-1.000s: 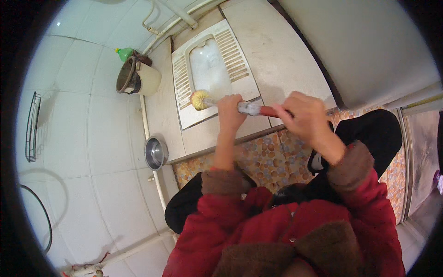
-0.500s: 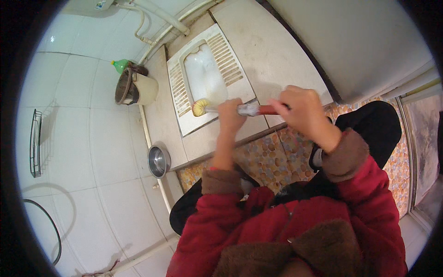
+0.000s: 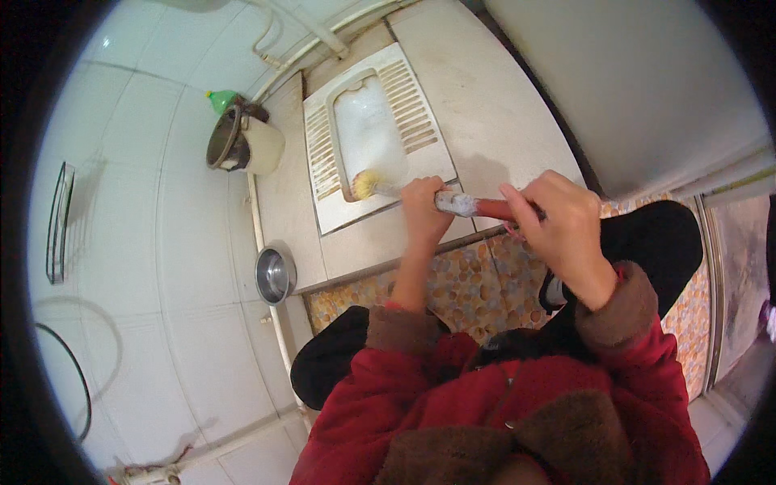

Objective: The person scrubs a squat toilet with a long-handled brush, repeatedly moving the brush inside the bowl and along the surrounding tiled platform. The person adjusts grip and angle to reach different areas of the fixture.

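Both of my hands are on a long toilet brush that slants across the near end of a white squat toilet (image 3: 444, 179). Its round head of yellowish bristles (image 3: 366, 184) is over the near left corner of the bowl. My left hand (image 3: 424, 208) is wrapped round the shaft just behind the bristles. Between my hands shows the whitish and red-brown brush handle (image 3: 465, 204). My right hand (image 3: 564, 230) is closed round the handle's rear end, with its thumb lying along it. Whether the bristles press on the porcelain I cannot tell.
Left of the toilet stand a dirty cream bucket (image 3: 263, 145) and a green bottle (image 3: 220, 100). A metal bowl (image 3: 275, 276) is by the wall pipe at the step. A wire rack (image 3: 58, 226) hangs on the tiled wall. A large grey panel (image 3: 647, 89) rises at the right.
My right hand has come lower and to the right, drawing the handle's rear end toward me. The brush head stays near the same bowl corner. The whole view has shifted slightly.
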`<action>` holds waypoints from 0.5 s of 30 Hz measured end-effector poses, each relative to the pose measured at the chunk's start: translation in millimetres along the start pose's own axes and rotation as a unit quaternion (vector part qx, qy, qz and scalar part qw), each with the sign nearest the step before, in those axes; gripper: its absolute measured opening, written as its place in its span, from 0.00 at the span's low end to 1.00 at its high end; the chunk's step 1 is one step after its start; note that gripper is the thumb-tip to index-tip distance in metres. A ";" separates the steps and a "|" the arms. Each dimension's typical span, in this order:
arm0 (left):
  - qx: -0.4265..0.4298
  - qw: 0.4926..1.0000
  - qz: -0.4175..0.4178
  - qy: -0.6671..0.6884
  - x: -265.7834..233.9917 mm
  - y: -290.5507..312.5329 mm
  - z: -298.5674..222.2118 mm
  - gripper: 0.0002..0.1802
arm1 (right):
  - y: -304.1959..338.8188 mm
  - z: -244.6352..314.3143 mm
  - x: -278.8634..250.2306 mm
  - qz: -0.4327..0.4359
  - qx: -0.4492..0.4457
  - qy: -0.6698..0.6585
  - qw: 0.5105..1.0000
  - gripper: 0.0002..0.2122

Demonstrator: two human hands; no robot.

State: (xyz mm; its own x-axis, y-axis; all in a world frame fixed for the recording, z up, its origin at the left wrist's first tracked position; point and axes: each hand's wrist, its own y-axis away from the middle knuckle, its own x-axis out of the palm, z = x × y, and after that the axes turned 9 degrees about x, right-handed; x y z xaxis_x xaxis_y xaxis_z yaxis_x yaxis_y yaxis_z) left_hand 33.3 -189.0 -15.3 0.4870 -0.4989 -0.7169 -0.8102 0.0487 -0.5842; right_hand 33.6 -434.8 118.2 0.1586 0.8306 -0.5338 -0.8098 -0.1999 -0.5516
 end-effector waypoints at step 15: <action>-0.218 0.841 -0.367 0.333 -114.8 -7.0 7.0 0.15 | -47.7 275.0 128.6 -0.015 -0.292 -0.306 0.906 0.06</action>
State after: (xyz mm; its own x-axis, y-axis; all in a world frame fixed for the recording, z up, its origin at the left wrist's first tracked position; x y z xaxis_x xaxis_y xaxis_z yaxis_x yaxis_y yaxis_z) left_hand -14.6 -126.0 68.4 0.7354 -0.6364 0.2329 -0.4842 -0.7338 -0.4765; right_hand -62.7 -175.5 252.1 -0.3112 0.9374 -0.1565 -0.3446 -0.2648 -0.9006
